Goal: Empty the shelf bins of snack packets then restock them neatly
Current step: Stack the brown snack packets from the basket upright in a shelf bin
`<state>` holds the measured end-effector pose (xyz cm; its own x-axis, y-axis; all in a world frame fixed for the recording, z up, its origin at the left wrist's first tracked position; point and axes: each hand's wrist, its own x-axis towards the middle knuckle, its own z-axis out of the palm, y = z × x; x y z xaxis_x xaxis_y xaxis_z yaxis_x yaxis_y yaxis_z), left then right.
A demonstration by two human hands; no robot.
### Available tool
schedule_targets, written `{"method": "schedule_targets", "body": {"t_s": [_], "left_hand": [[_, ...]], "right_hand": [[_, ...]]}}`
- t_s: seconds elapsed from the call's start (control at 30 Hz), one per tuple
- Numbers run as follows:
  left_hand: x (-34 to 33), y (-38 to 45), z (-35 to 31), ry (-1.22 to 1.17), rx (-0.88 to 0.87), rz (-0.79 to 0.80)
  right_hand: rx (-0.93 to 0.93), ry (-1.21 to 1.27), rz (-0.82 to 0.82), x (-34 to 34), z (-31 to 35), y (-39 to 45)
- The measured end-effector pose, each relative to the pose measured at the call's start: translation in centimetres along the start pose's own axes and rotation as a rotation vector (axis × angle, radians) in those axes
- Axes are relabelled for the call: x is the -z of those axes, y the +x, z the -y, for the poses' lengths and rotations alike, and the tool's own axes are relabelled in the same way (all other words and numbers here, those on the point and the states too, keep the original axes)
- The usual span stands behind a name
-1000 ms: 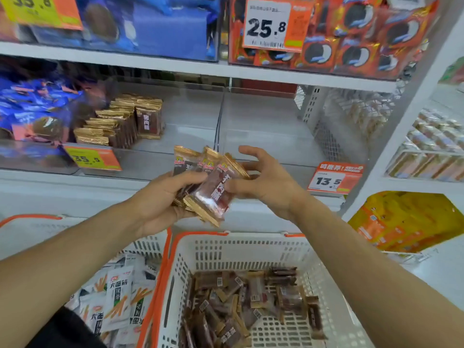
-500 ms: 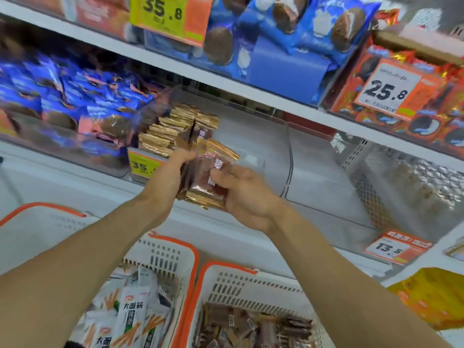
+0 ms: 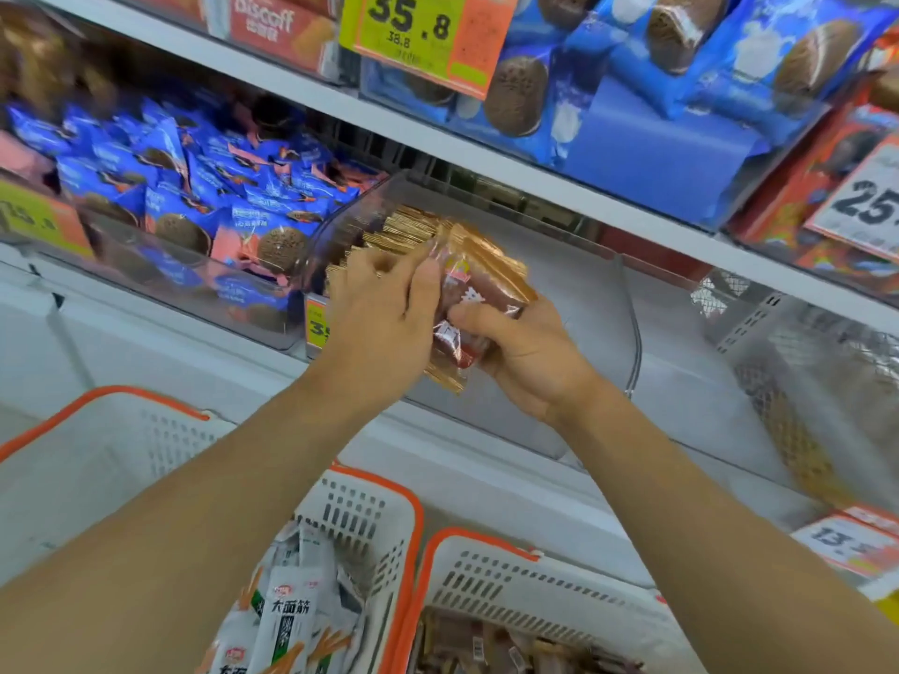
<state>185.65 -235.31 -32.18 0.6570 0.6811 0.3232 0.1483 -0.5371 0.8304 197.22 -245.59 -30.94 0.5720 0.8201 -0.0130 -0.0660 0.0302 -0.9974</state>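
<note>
A stack of brown snack packets with gold edges (image 3: pixel 479 289) is held between both hands at the front of a clear shelf bin (image 3: pixel 574 279). My right hand (image 3: pixel 520 352) grips the stack from below with the thumb across the front packet. My left hand (image 3: pixel 379 308) presses on the stack's left side, fingers bent over its top. Behind my left hand, a row of the same gold-edged packets (image 3: pixel 389 231) stands in the bin's left part. More of these brown packets (image 3: pixel 511 649) lie in the white basket (image 3: pixel 486 576) at the bottom.
A neighbouring bin holds blue biscuit packets (image 3: pixel 194 187). A second orange-rimmed basket (image 3: pixel 360 518) holds white snack packets (image 3: pixel 287 625). Price tags (image 3: pixel 418 31) hang on the upper shelf. An empty clear bin (image 3: pixel 691 381) and a wire divider (image 3: pixel 778 381) lie to the right.
Both hands have carried the stack up and left from above the basket into the bin, against the row standing there. The view has tilted and moved closer to the shelf.
</note>
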Motion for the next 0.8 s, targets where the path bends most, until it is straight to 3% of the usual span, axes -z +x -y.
{"method": "schedule_targets", "body": {"t_s": [0.07,0.23,0.4,0.5,0.63,0.8], "left_hand": [[0.3,0.7,0.8,0.186,-0.030,0.000],[0.2,1.8,5.1,0.375,-0.139,0.021],[0.0,1.8,7.5,0.447,-0.168,0.057],[0.1,1.6,8.3,0.510,-0.228,0.065],[0.5,1.9,9.6,0.557,-0.278,0.091],[0.5,1.9,9.5,0.565,-0.286,0.087]], "right_hand": [[0.040,-0.074,-0.070,0.6,0.0,0.4],[0.098,-0.296,-0.235,2.8,0.0,4.5],[0.021,-0.474,-0.405,3.7,-2.4,10.6],[-0.050,-0.545,-0.375,3.3,-5.0,13.4],[-0.050,-0.894,-0.380,2.0,-7.0,15.0],[-0.151,-0.713,-0.356,2.9,-6.8,14.4]]}}
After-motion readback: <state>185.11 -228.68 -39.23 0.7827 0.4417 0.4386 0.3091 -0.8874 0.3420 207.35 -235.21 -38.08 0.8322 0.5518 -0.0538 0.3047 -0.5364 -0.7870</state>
